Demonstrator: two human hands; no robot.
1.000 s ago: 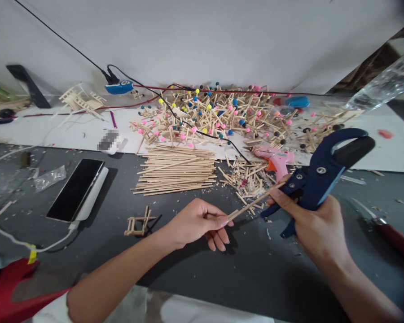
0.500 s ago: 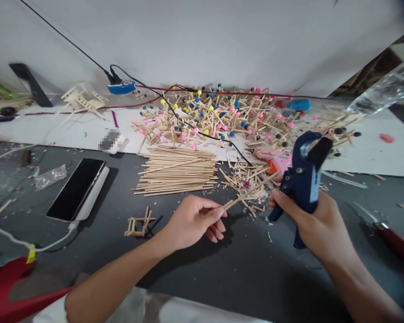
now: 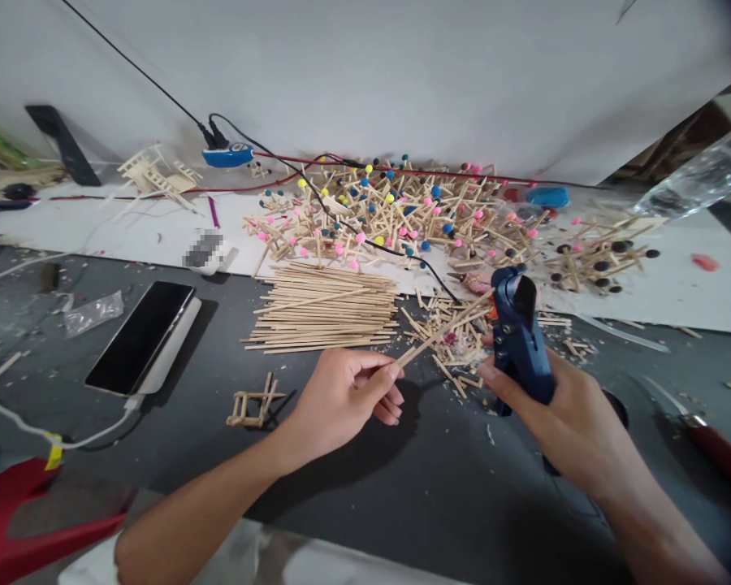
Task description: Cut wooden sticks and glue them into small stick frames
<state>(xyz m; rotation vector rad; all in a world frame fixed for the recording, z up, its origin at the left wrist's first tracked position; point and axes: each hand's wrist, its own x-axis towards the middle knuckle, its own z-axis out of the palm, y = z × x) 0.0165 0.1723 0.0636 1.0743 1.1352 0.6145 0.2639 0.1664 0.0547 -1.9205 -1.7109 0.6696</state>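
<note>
Thin wooden sticks (image 3: 442, 331), apparently two, slant up to the right from the pinched thumb and fingers of my left hand (image 3: 347, 398). My right hand (image 3: 569, 418) is wrapped round a dark blue pipe cutter (image 3: 517, 341). The far ends of the sticks reach the cutter's head; whether they lie between its jaws I cannot tell. Beneath them is a heap of short cut stick pieces (image 3: 447, 345). A row of long wooden sticks (image 3: 326, 313) lies behind my left hand. A small frame of sticks (image 3: 249, 410) stands to its left.
Along the wall is a pile of stick figures with coloured balls (image 3: 395, 215). A pink glue gun (image 3: 476, 283) is partly hidden behind the cutter. A red-handled knife (image 3: 715, 443) lies at the right, a phone (image 3: 143, 337) at the left. A black cable (image 3: 365, 237) crosses the pile.
The cutter in my right hand has moved left and slightly down, and has turned, so its head is now at the sticks' far ends. My left hand keeps its pinch on the sticks.
</note>
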